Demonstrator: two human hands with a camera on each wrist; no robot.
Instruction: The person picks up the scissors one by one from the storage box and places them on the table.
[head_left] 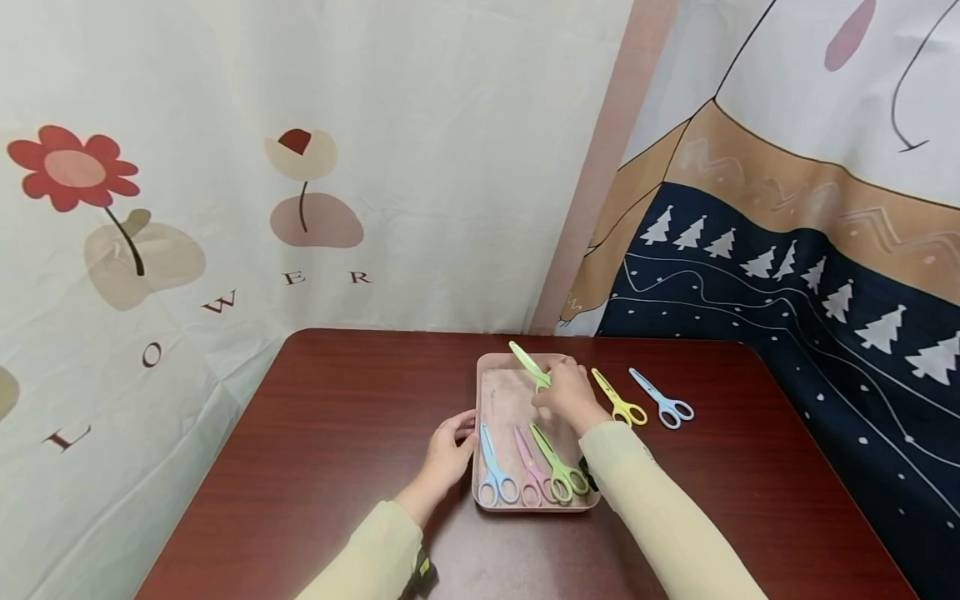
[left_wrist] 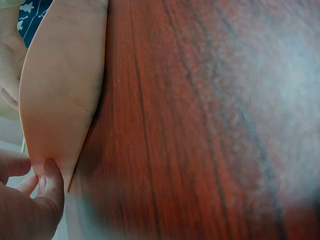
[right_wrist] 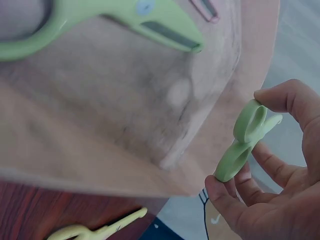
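Note:
My right hand (head_left: pixel 572 395) pinches a pair of light green scissors (head_left: pixel 529 364) by the finger loops, over the far end of a pink tray (head_left: pixel 483 392). The blades point away and left. In the right wrist view, thumb and fingertips press opposite sides of the handles (right_wrist: pixel 243 125). My left hand (head_left: pixel 447 454) rests its fingertips on the tray's left wall (left_wrist: pixel 65 85). Side by side in the near half of the tray lie blue scissors (head_left: pixel 491 458), pink scissors (head_left: pixel 530 467) and green scissors (head_left: pixel 555 458).
Right of the tray, yellow scissors (head_left: pixel 611 390) and another pair of blue scissors (head_left: pixel 660 397) lie on the dark red table (head_left: pixel 360 417). My right forearm passes over the tray's right side. Printed curtains (head_left: pixel 450 167) hang behind the table.

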